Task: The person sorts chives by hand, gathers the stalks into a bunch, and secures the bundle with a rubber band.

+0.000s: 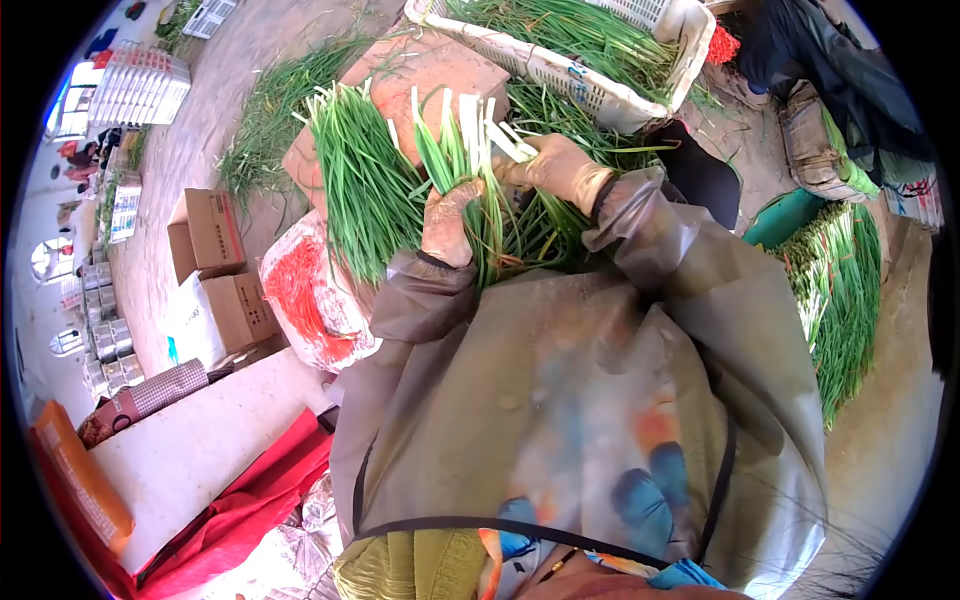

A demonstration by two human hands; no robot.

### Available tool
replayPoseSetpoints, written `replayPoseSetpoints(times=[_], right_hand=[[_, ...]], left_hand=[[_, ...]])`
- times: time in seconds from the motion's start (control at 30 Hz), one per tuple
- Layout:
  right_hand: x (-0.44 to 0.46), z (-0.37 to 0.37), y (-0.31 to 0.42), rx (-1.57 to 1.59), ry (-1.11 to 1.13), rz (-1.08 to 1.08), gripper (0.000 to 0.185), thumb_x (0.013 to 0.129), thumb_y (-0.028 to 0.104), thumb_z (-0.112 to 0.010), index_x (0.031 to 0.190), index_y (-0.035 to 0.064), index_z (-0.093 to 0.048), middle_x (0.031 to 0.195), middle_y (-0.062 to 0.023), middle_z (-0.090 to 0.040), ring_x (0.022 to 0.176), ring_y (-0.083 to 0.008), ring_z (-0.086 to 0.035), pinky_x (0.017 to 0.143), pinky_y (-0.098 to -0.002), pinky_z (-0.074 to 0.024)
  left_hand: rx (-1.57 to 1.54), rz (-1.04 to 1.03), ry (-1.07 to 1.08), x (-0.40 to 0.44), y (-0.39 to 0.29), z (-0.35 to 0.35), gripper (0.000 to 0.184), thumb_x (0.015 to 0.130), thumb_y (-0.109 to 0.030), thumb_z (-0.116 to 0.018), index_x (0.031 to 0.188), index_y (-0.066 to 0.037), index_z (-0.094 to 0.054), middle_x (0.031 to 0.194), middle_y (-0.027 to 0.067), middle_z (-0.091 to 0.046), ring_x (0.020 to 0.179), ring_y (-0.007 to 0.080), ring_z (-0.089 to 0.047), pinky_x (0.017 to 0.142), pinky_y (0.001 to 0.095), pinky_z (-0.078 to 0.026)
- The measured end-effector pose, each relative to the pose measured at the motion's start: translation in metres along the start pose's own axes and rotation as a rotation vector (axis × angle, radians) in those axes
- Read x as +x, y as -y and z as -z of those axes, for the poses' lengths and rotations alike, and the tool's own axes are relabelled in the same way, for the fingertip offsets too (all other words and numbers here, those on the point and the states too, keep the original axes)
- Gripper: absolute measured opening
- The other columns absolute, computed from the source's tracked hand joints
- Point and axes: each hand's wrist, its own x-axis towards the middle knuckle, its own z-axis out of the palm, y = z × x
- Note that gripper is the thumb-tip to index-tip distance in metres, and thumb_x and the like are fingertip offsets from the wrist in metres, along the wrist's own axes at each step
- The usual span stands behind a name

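My left hand (pixel 450 222) is wrapped around a small bunch of garlic chives (pixel 440 155), white stem ends pointing up and away from me. Close beside it, my right hand (pixel 565 170) is closed on a few chive stalks (pixel 510 143) whose pale ends stick out past the fingers. Both hands look gloved, and the fingertips are partly hidden by leaves. A larger pile of chives (pixel 365 185) lies just left of my left hand on a reddish board (pixel 440 65). Loose green leaves hang below my hands toward my lap.
A white plastic crate (pixel 545 70) of chives stands ahead. Red ties (pixel 305 290) lie on a white sack at left, near cardboard boxes (pixel 208 235). More chives (pixel 845 300) are stacked at right. Loose leaves (pixel 285 110) litter the floor.
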Motion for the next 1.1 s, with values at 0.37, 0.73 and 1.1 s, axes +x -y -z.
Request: replayPoseSetpoints(times=[0.37, 0.73, 1.1], right_hand=[[0.005, -0.005, -0.013, 0.184, 0.101, 0.025, 0.032, 0.071, 0.022, -0.067, 0.094, 0.0004, -0.061, 0.076, -0.0083, -0.062, 0.061, -0.0150, -0.057, 0.059, -0.0277, -0.0460], [-0.009, 0.008, -0.007, 0.406, 0.237, 0.002, 0.021, 0.069, 0.013, -0.070, 0.080, -0.0016, -0.062, 0.071, -0.0045, -0.060, 0.062, -0.0113, -0.054, 0.059, -0.0248, -0.0429], [-0.042, 0.053, 0.009, 0.584, 0.268, 0.088, 0.024, 0.069, 0.013, -0.066, 0.086, -0.0028, -0.060, 0.072, -0.0065, -0.060, 0.063, -0.0125, -0.055, 0.060, -0.0241, -0.0432]], left_hand=[[0.041, -0.064, -0.084, 0.004, 0.006, 0.011, 0.025, 0.079, -0.012, -0.057, 0.100, 0.001, -0.056, 0.090, 0.0091, -0.061, 0.076, 0.0199, -0.060, 0.071, 0.0306, -0.049], [0.186, -0.008, 0.147, 0.009, 0.013, 0.029, 0.028, 0.074, -0.008, -0.064, 0.101, -0.002, -0.058, 0.088, 0.0050, -0.062, 0.074, 0.0151, -0.058, 0.066, 0.0296, -0.046], [-0.016, 0.139, -0.180, 0.019, 0.016, 0.054, 0.019, 0.076, -0.013, -0.062, 0.090, -0.001, -0.057, 0.074, 0.0089, -0.059, 0.063, 0.0180, -0.056, 0.057, 0.0273, -0.046]])
